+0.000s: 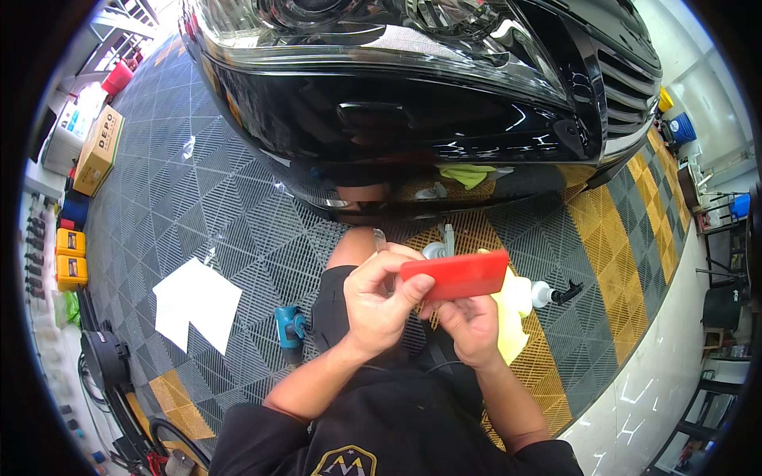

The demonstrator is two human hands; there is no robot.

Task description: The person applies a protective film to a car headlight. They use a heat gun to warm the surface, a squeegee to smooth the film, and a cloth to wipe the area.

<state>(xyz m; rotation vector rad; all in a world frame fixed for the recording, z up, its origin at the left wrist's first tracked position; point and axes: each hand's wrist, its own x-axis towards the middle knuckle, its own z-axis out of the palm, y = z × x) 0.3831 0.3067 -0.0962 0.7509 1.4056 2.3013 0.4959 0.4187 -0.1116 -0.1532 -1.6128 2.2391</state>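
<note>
A flat red squeegee (464,274) is held up in front of my lap, tilted slightly. My left hand (379,297) pinches its left end between thumb and fingers. A small clear piece (379,236) shows by the left fingertips; what it is I cannot make out. Just under the squeegee's lower edge, my right hand (470,327) has its fingers curled in, partly hidden behind the red piece. Whether it grips anything there does not show. Ahead of both hands stands the glossy black front bumper (381,119) of a car, below its headlight (444,24).
On the tiled floor by my left leg lies a teal power tool (290,327), with white sheets (198,305) farther left. A yellow cloth (514,321) and a white spray bottle (541,294) are on my right. A cardboard box (99,151) stands far left.
</note>
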